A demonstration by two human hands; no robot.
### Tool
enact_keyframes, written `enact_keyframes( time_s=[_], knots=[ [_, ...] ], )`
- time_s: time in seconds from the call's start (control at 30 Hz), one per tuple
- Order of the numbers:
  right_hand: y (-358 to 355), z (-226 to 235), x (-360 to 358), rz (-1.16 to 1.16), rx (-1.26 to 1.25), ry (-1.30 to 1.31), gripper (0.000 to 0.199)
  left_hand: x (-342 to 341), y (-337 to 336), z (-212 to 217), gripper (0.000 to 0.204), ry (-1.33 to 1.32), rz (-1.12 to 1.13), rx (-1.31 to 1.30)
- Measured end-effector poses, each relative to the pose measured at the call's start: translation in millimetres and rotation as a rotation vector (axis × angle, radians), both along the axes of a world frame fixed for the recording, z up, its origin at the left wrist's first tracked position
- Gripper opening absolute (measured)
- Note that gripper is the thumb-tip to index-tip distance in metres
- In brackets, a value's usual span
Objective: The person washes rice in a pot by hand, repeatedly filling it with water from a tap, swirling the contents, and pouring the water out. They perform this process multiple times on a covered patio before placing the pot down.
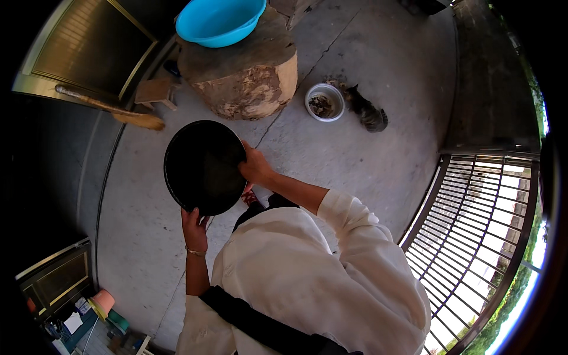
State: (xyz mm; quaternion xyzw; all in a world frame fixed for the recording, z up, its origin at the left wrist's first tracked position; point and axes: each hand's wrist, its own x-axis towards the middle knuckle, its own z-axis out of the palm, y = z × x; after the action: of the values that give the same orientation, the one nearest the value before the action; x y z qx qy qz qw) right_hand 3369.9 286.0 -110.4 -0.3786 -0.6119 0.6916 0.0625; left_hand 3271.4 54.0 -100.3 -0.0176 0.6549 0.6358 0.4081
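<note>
I hold a round black pan point(203, 167) in front of me with both hands, above the concrete floor. My left hand point(194, 225) grips its near rim from below; a thin bracelet circles that wrist. My right hand point(255, 165) clasps the pan's right edge. White sleeves cover my arms and a dark strap crosses my chest.
A tree stump point(245, 74) stands ahead with a blue plastic basin point(219, 21) on top. Right of it, a small cat point(367, 111) eats at a white bowl point(324, 102). A broom point(112, 109) leans at the left by a door. A metal gate point(479, 219) lies to the right.
</note>
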Motion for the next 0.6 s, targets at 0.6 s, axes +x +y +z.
enact_keyframes(
  time_s=[0.6],
  knots=[
    [-57,-29,-21,0.278,-0.138,0.416,0.063,68,-37,31,0.046,0.012,0.637,0.128]
  ],
)
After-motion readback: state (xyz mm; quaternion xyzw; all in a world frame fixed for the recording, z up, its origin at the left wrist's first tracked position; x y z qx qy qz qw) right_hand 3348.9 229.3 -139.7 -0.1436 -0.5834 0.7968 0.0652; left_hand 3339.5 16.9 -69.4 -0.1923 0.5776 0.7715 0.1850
